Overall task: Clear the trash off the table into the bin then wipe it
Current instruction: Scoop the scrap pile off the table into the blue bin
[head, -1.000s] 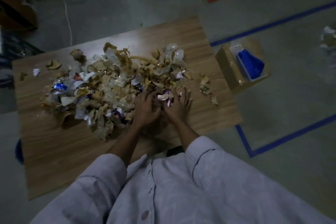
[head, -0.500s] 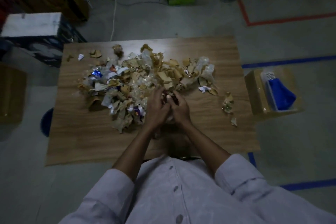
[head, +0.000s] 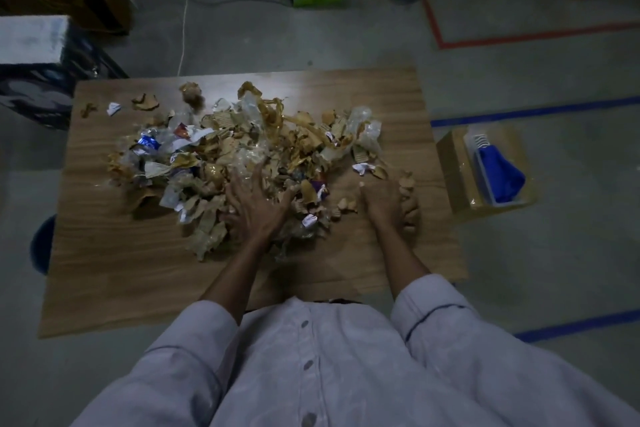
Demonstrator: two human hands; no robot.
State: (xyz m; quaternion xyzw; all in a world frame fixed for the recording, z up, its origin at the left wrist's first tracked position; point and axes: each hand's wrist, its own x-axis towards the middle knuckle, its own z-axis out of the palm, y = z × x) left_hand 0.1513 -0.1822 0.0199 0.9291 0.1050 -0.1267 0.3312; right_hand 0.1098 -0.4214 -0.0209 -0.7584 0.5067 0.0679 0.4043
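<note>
Raking trash — left hand splayed flat, right hand cupped, hold unclear — you could push scraps off desk.

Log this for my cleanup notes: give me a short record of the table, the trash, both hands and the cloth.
table: wooden, mostly covered
trash: loose heap of paper and plastic scraps across the middle
left hand: fingers spread, pressing on the heap's near edge
right hand: on the table right of the heap, among stray scraps; grip unclear
cloth: blue, in a cardboard box on the floor, right of the table
wiping: not started
</note>
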